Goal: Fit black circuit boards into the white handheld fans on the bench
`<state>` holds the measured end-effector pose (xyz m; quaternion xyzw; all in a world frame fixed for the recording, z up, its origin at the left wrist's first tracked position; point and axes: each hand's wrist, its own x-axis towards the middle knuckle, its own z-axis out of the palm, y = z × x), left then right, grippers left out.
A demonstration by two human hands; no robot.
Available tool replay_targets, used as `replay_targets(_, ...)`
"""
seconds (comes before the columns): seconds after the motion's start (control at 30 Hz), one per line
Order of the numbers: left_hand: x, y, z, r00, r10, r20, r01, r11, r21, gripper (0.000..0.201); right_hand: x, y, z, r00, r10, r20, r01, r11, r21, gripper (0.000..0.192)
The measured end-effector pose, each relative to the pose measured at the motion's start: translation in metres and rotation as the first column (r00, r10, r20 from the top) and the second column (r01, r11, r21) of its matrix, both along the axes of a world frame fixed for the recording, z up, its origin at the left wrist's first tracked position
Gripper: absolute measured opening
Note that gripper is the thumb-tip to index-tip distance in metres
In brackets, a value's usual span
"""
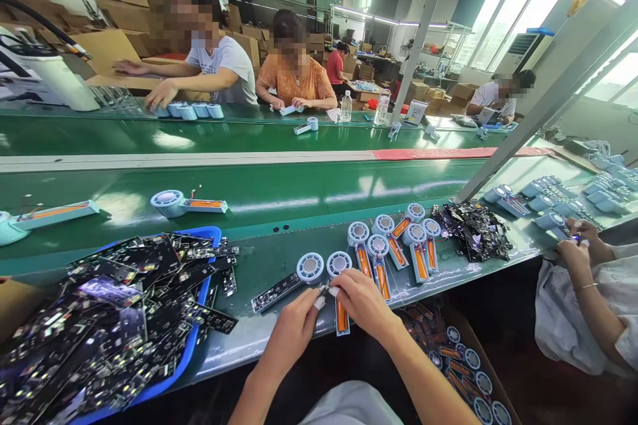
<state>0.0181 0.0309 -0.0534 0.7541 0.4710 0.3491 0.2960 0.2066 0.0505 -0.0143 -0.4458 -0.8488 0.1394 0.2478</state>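
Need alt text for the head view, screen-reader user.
Two bare hands, left hand and right hand, meet over a pale blue fan part at a green bench. A blue tray of circuit boards sits left.

Fan half-shell (340, 292): pale blue round head with grey centre, long handle with orange battery strip, lying flat at near edge of green surface, handle toward the person, head end partly hidden. Black circuit board (276, 292) lies flat just left, beside another round head.
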Motion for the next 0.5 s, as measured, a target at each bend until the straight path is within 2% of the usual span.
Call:
replay_targets(0.13,-0.004,0.005,0.011,0.997,-0.075,-0.008,0.074,0.996,-0.047,0.028,0.009,0.005,0.001,0.994,0.106,-0.018,-0.107,0.993,-0.043,0.024)
replay_targets(0.23,-0.004,0.006,0.016,0.993,-0.114,-0.024,0.112,0.991,-0.068,0.027,0.012,0.006,0.001,0.987,0.16,-0.009,-0.16,0.987,-0.034,0.022)
replay_targets(0.4,-0.004,0.007,0.018,0.991,-0.125,-0.047,0.121,0.989,-0.083,0.031,0.008,0.004,-0.003,0.991,0.121,-0.051,-0.122,0.992,-0.01,0.019)
replay_targets(0.5,-0.005,0.005,0.012,0.991,-0.126,-0.041,0.12,0.985,-0.127,0.031,0.012,0.003,-0.003,0.978,0.073,-0.197,-0.097,0.989,-0.113,0.013)
